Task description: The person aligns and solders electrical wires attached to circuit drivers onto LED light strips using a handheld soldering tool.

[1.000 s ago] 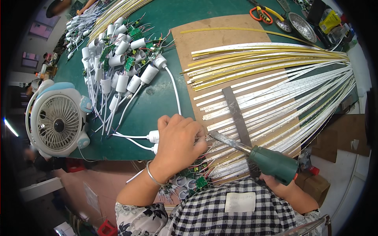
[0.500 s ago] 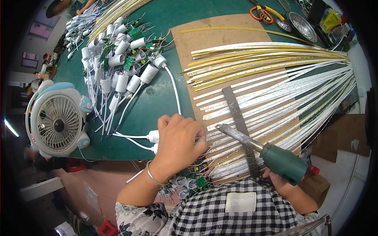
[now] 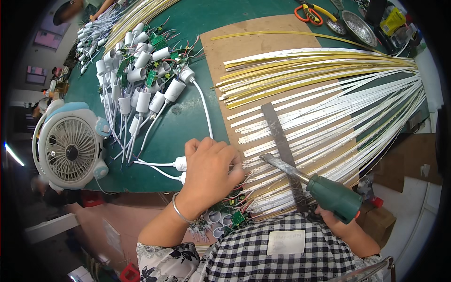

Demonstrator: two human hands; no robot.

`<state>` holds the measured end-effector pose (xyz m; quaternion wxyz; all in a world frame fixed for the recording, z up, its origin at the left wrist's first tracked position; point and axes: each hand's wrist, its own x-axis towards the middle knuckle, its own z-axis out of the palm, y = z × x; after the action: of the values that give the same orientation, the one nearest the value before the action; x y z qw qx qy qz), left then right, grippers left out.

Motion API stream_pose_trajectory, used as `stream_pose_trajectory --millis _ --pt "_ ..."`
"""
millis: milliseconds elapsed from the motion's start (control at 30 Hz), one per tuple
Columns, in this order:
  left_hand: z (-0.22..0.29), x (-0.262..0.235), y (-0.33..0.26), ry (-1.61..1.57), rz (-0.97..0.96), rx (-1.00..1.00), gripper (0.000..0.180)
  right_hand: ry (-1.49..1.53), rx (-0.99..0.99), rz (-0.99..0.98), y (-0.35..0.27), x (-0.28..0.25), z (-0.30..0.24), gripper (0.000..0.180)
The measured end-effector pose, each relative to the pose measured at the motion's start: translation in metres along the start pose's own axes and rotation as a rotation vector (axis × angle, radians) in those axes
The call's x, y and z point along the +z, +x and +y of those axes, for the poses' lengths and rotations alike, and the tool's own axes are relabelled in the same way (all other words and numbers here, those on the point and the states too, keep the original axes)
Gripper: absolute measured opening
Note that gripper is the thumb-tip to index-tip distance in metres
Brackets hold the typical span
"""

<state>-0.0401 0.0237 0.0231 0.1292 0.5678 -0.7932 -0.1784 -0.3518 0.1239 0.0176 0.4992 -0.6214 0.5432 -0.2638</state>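
My right hand [image 3: 332, 219] grips a soldering iron with a green handle [image 3: 334, 197]; the handle hides part of the fingers. The iron's metal tip [image 3: 267, 159] points left over the white LED strips [image 3: 300, 141], and I cannot tell whether it touches one. My left hand [image 3: 211, 167] is closed, with fingers curled at the left ends of the strips. Whatever it pinches is hidden under the fingers. Thin red wires [image 3: 242, 197] and green circuit boards [image 3: 238, 217] lie just below it. A dark flat bar [image 3: 283, 145] lies across the strips.
White lamp caps with cables and circuit boards [image 3: 143, 101] are heaped at the upper left. A small fan [image 3: 70, 150] stands at the left. Orange-handled cutters [image 3: 308, 15] and a metal dish [image 3: 359, 28] lie at the far right. Brown board [image 3: 253, 37] lies under the strips.
The iron's tip has shifted slightly right and nearer to me relative to the strips. My left hand keeps almost the same place and stays closed. The whole view has shifted a little.
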Motion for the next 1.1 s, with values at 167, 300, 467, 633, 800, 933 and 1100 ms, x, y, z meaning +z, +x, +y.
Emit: stream_pose_trajectory --millis 167,300,467,633,800,933,1100 --pt "0.001 -0.002 0.000 0.019 -0.017 -0.004 0.007 -0.053 0.021 -0.020 -0.001 -0.002 0.002 0.036" --pt "0.002 -0.002 0.000 0.025 -0.009 -0.003 0.007 -0.062 -0.024 -0.037 0.001 -0.002 0.001 0.035" --pt "0.002 -0.003 -0.001 0.025 -0.017 -0.008 0.007 -0.053 -0.001 -0.032 0.000 -0.001 0.002 0.034" --pt "0.002 -0.003 -0.001 0.012 -0.020 -0.015 0.007 -0.043 -0.005 0.000 0.001 0.000 0.001 0.035" --pt "0.000 -0.008 -0.002 -0.051 -0.083 -0.032 0.011 -0.104 -0.044 -0.019 0.002 -0.002 0.001 0.035" --pt "-0.006 -0.014 -0.001 -0.162 -0.173 -0.043 0.019 -0.185 -0.155 -0.058 0.004 -0.005 -0.001 0.028" --pt "-0.016 -0.017 0.002 -0.274 -0.225 -0.014 0.016 -0.169 -0.161 -0.049 0.005 -0.005 0.000 0.029"
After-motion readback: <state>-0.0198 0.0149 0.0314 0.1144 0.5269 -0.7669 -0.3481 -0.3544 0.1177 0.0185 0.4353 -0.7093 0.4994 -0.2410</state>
